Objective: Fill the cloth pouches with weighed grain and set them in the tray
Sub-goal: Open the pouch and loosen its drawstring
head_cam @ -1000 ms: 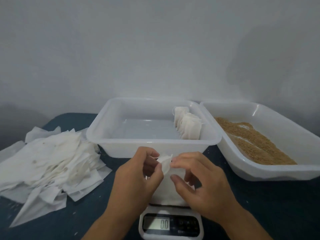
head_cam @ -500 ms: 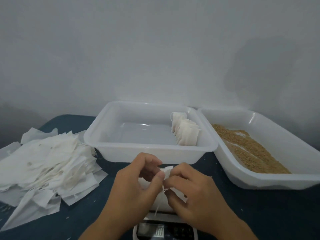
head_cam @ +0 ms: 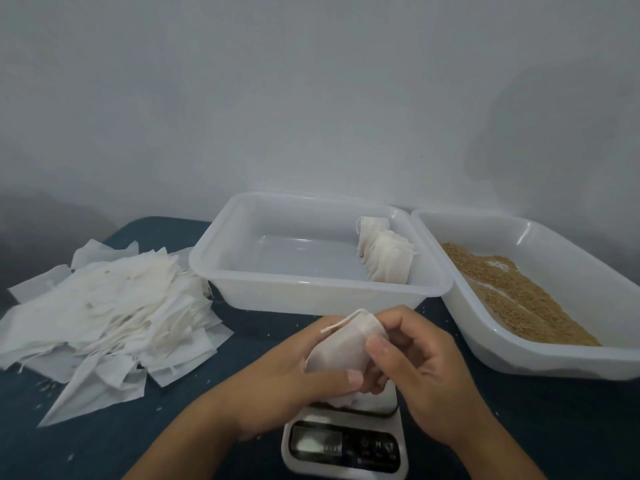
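Head view: both hands hold one pouch (head_cam: pixel 341 348) just above the scale (head_cam: pixel 344 441). The left hand (head_cam: pixel 294 379) cups it from below, thumb curled against its lower edge; the right hand (head_cam: pixel 419 362) pinches its right side, fingers (head_cam: pixel 377 344) bent round the cloth. Its drawstring end points up-left. Filled pouches (head_cam: pixel 386 258) stand in the tray (head_cam: pixel 311 289), right end. Grain (head_cam: pixel 519 296) lies in the right tub (head_cam: pixel 554 362); loose cloths (head_cam: pixel 104 313) pile on the counter (head_cam: pixel 104 445), left.
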Motion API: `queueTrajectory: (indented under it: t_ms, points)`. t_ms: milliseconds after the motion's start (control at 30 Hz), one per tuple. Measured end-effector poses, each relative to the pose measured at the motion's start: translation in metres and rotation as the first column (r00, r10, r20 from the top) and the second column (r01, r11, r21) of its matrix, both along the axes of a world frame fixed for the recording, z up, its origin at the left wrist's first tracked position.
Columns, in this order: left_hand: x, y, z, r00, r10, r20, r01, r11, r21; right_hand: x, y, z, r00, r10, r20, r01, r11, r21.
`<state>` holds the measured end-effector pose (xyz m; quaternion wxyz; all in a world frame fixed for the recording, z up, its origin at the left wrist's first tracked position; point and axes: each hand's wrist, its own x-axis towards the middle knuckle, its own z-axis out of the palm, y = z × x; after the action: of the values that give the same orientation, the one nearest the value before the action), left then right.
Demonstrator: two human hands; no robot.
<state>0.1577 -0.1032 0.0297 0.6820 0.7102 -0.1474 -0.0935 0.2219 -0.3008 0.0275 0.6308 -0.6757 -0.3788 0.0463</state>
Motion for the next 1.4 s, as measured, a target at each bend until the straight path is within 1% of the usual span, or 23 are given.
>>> queueTrajectory:
  t_ms: [67, 133, 167, 300, 433, 533, 600, 733, 833, 967, 1033, 1100, 1167, 1267, 1333, 1400]
  points:
    - [0.000, 0.001, -0.001, 0.999, 0.003, -0.037, -0.003, 1.000, 0.001, 0.000, -0.001, 0.002, 0.998, 0.057, -0.032, -0.056, 0.998, 0.019]
    - [0.000, 0.001, -0.002, 0.993, 0.051, -0.105, -0.051, 0.999, 0.000, 0.000, -0.003, 0.003, 0.996, 0.088, -0.022, -0.088, 0.996, -0.010]
    - [0.000, 0.002, -0.002, 0.991, 0.073, -0.110, -0.072, 0.997, 0.008, 0.000, -0.003, 0.003, 0.996, 0.092, -0.013, -0.092, 0.995, -0.035]
    - [0.000, 0.004, -0.001, 0.991, 0.133, -0.008, -0.132, 0.989, 0.068, 0.000, -0.004, 0.003, 0.998, 0.046, 0.048, -0.039, 0.990, -0.139]
    - [0.003, 0.007, -0.004, 0.974, 0.212, 0.074, -0.217, 0.974, 0.069, 0.001, -0.002, 0.000, 0.987, -0.020, 0.161, 0.062, 0.963, -0.261]
    - [0.005, 0.009, -0.006, 0.961, 0.247, 0.121, -0.262, 0.957, 0.125, 0.000, -0.001, -0.001, 0.991, -0.032, 0.128, 0.061, 0.970, -0.236]
    - [0.006, 0.009, -0.007, 0.961, 0.242, 0.134, -0.262, 0.952, 0.156, 0.000, 0.000, -0.002, 0.993, -0.054, 0.107, 0.075, 0.975, -0.207]
    - [0.008, 0.007, -0.007, 0.947, 0.282, 0.154, -0.306, 0.937, 0.166, 0.001, 0.000, -0.002, 0.992, -0.097, 0.085, 0.108, 0.985, -0.138]
    - [0.009, 0.006, -0.008, 0.936, 0.308, 0.170, -0.335, 0.928, 0.162, 0.000, 0.000, 0.000, 0.996, -0.058, 0.070, 0.068, 0.986, -0.150]
    - [0.007, 0.004, -0.008, 0.946, 0.265, 0.188, -0.301, 0.933, 0.197, -0.002, 0.003, -0.001, 0.997, -0.009, 0.076, 0.023, 0.982, -0.187]
    - [0.006, 0.004, -0.006, 0.959, 0.227, 0.170, -0.259, 0.945, 0.201, -0.003, 0.004, 0.000, 0.997, -0.018, 0.074, 0.032, 0.982, -0.184]
    - [0.005, 0.006, -0.005, 0.976, 0.174, 0.129, -0.195, 0.965, 0.173, -0.004, 0.003, 0.001, 0.998, -0.021, 0.058, 0.031, 0.983, -0.181]
    - [0.004, 0.010, -0.004, 0.992, 0.095, 0.077, -0.104, 0.987, 0.121, -0.005, 0.001, 0.003, 0.999, -0.014, 0.051, 0.024, 0.979, -0.201]
    - [0.002, 0.015, -0.003, 0.999, -0.014, -0.038, 0.013, 1.000, -0.029, -0.006, 0.001, 0.004, 0.997, 0.014, 0.070, 0.002, 0.972, -0.236]
    - [0.001, 0.017, -0.003, 0.993, -0.069, -0.091, 0.059, 0.993, -0.104, -0.006, 0.001, 0.004, 0.995, 0.035, 0.094, -0.010, 0.969, -0.248]
    - [0.001, 0.021, -0.003, 0.988, -0.103, -0.119, 0.086, 0.987, -0.138, -0.006, 0.000, 0.003, 0.991, 0.054, 0.121, -0.019, 0.963, -0.270]
